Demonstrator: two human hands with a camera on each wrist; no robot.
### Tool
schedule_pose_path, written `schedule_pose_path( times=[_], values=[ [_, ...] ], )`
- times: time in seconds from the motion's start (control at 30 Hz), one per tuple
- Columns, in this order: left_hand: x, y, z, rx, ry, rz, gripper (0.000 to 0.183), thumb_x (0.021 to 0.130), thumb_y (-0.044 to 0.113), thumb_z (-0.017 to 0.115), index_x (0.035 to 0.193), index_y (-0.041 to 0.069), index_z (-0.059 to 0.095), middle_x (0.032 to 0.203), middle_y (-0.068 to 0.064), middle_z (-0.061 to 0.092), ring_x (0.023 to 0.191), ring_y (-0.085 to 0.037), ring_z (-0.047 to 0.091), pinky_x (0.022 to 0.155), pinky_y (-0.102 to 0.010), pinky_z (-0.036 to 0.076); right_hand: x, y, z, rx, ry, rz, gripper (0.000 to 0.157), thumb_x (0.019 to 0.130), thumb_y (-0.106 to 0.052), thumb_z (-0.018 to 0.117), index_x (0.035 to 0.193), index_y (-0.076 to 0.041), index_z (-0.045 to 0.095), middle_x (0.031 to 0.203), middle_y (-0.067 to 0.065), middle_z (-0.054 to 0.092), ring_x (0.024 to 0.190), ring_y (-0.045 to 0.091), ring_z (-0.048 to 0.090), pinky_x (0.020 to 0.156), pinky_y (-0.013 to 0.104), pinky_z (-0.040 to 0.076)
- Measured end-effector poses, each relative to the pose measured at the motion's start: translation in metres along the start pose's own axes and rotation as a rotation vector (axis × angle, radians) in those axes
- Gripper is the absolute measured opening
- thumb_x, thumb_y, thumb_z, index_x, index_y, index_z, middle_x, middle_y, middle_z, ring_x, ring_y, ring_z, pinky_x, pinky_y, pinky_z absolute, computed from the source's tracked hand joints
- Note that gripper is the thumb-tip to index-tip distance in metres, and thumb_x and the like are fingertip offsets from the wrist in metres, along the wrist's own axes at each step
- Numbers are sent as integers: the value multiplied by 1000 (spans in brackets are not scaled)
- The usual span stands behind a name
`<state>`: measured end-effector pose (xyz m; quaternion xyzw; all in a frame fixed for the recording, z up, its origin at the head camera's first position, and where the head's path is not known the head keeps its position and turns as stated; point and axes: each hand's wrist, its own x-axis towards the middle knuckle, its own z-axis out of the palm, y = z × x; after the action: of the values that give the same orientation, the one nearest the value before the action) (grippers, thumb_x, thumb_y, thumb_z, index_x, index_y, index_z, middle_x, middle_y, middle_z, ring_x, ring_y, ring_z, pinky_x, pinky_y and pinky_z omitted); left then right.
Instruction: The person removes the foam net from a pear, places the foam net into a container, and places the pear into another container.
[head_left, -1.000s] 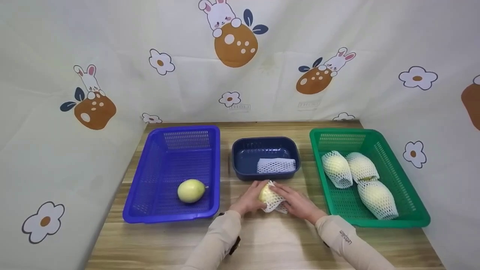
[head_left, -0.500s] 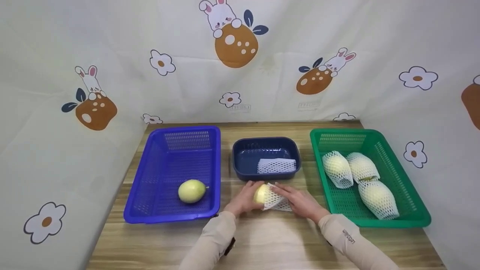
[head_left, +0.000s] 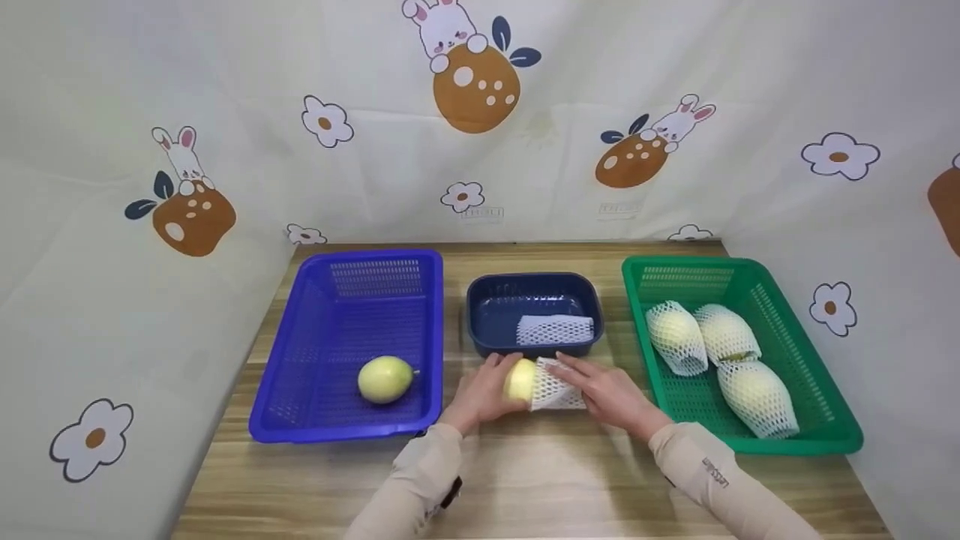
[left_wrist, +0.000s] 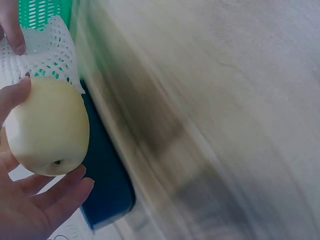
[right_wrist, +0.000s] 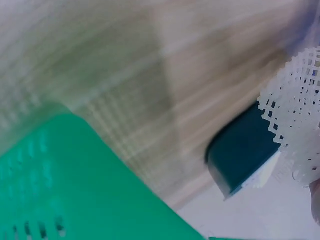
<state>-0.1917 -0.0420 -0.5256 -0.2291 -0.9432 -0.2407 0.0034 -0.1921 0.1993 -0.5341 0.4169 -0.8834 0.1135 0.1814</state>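
Observation:
A pale yellow pear [head_left: 520,380] lies sideways between the two hands, in front of the small navy basket. My left hand [head_left: 484,391] grips its bare end, thumb on one side and fingers on the other in the left wrist view. A white foam net sleeve [head_left: 555,387] covers the pear's right part and extends beyond it. My right hand [head_left: 613,396] holds the sleeve, its fingers over the top of the netting. The left wrist view shows the sleeve's edge [left_wrist: 42,60] around the pear's far end. In the right wrist view most of the right hand is out of frame.
A blue basket [head_left: 300,345] on the left has one bare pear [head_left: 385,379]. The navy basket [head_left: 480,341] behind the hands contains netting sleeve [head_left: 555,330]. On the right, a green basket [head_left: 825,439] holds three net-wrapped pears [head_left: 756,397]. Patterned cloth surrounds the table.
The pear and left hand have shifted left, and the right hand slightly right. The sleeve, bunched around the pear before, now stretches out to the right, leaving the pear's left end bare.

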Motion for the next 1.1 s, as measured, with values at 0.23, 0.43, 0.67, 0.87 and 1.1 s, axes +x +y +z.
schedule_pose_path(
  times=[0.23, 0.43, 0.67, 0.87, 1.1],
  values=[
    [-1, 8, -21, 2, 13, -11, 75, 65, 50, 70, 127, 17, 44, 105, -7, 50, 81, -29, 56, 64, -42, 46, 3, 5, -17, -33, 49, -5, 57, 73, 1, 52, 126, -20, 50, 122, 7, 51, 90, 25, 58, 55, 36, 48],
    [-2, 10, -41, 3, 47, -10, 75, 64, 50, 69, 127, 18, 45, 103, -6, 51, 82, -27, 56, 65, -41, 45, 8, 13, -31, -47, 69, 18, 57, 74, 2, 52, 126, -20, 50, 122, 9, 51, 94, 26, 56, 63, 38, 49],
    [-2, 2, -68, 35, 100, -43, 75, 63, 51, 69, 127, 20, 44, 104, -5, 51, 83, -28, 56, 64, -42, 44, 19, 21, -45, -61, 103, 35, 58, 75, 2, 52, 128, -20, 48, 126, 8, 48, 97, 26, 55, 69, 39, 48],
    [-5, -14, -88, 62, 139, -105, 76, 63, 52, 70, 127, 21, 44, 105, -5, 51, 84, -28, 56, 62, -44, 44, 28, 24, -53, -73, 132, 44, 61, 74, 4, 55, 129, -20, 47, 129, 7, 45, 96, 26, 55, 68, 38, 48],
    [-11, -35, -104, 68, 161, -198, 77, 62, 52, 70, 127, 21, 45, 102, -6, 51, 81, -29, 55, 62, -45, 43, 38, 25, -59, -80, 129, 49, 61, 74, 5, 56, 129, -19, 47, 129, 9, 45, 96, 26, 54, 68, 37, 48]
  ],
)
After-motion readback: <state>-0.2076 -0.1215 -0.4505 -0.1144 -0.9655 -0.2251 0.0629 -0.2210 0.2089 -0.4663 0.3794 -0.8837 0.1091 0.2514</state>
